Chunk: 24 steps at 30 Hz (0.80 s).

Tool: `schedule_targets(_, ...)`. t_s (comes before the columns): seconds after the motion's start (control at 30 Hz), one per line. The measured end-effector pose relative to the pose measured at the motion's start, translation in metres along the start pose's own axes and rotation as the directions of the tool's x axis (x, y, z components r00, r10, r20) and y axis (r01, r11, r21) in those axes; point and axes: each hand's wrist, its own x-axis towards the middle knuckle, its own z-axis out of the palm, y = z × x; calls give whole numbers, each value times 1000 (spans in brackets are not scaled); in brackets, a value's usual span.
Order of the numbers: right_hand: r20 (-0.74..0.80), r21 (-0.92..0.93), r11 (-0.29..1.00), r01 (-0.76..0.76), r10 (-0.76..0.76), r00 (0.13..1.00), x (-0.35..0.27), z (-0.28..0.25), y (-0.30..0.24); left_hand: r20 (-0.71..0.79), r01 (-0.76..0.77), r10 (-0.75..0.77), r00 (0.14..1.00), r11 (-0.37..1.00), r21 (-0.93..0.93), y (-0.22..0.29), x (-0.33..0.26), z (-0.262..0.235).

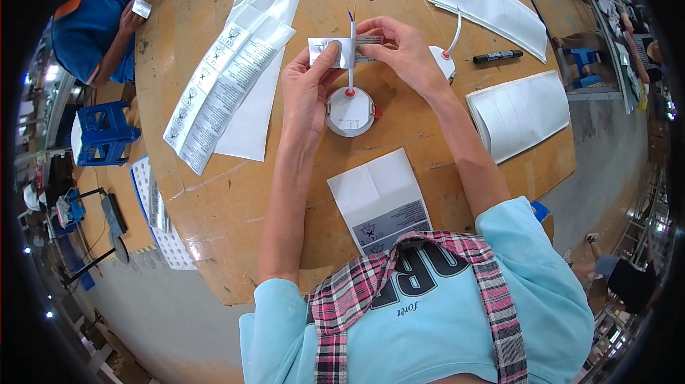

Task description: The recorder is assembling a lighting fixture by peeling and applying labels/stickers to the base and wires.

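Two hands meet over the table centre, both pinching one small white paper label (341,52) w/ grey print, wrapped round a thin white cable (351,63). Left hand (308,88): thumb pressed flat on the label's left half, other fingers curled behind it, closed grip. Right hand (399,48): thumb + forefinger nip the label's right end, remaining fingers bent loosely above, knuckles toward the far edge. Cable stands roughly upright between the hands, blue and brown wire ends at its top, and runs down into a round white plastic lamp disc (349,111) w/ red clips, lying flat on the table just below the hands, under the left palm's edge.

Both forearms come up from the lower edge, bare, elbows apart, wrists angled inward; light-blue sleeves at the upper arms.

Round brown wooden table (235,198), scuffed. Left of the hands: a long white sheet of printed labels (221,84) lying on backing paper. Near the body: a white label backing sheet (382,202) w/ grey printed patch. Right: a second white disc w/ cable (444,61), a black marker pen (497,56), two stacks of white sheets (521,113).
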Motion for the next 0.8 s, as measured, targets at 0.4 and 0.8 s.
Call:
schedule_targets(0.4, -317, -617, 756, 217, -492, 811, -21, 13, -42, -159, -108, 127, 979, 987, 121, -4, -5, 2)
schedule_targets(0.8, -244, -227, 966, 126, -181, 953, -21, 32, -38, -135, -191, 215, 967, 967, 168, -5, -9, 11)
